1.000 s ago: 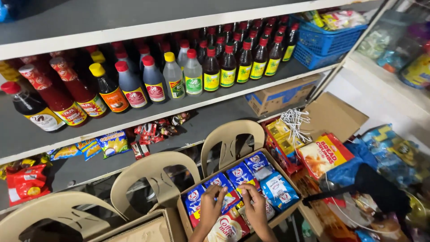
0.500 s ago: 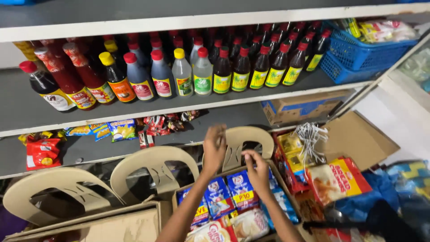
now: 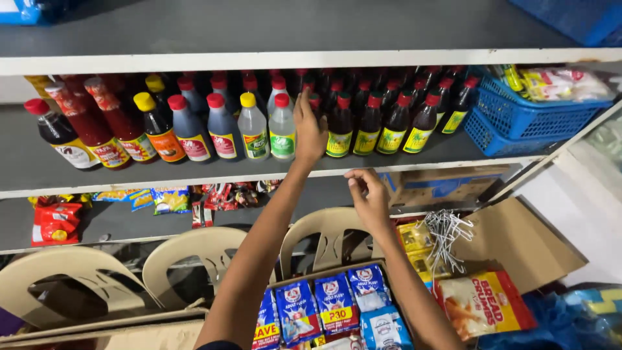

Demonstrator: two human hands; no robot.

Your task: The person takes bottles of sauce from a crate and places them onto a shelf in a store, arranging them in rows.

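Both hands have come up out of the box of packets since a second ago, and the view has tilted up with them, so the bottle shelf now fills the frame. The left hand [image 3: 310, 133] is up at the middle shelf [image 3: 194, 174], fingers wrapped round a dark bottle [image 3: 315, 123] in the front row. That bottle stands upright with a red cap just showing above the fingertips; its body and label are hidden behind the hand, so the label colour can't be told. It sits between a clear bottle [image 3: 282, 128] with a red cap and green label on one side and a dark bottle with a yellow-green label [image 3: 339, 126] on the other, both just beside it. The right hand [image 3: 368, 198] hangs lower, in front of the shelf's white edge, fingers curled loosely with thumb and fingertips close together, holding nothing that shows. Behind it is a cardboard box [image 3: 440, 185] on the lower shelf. Beneath the arms, the open box of blue packets [image 3: 334, 304] rests on beige plastic chairs [image 3: 194, 259]. At right, a blue basket [image 3: 531, 120] sits at the end of the bottle row.
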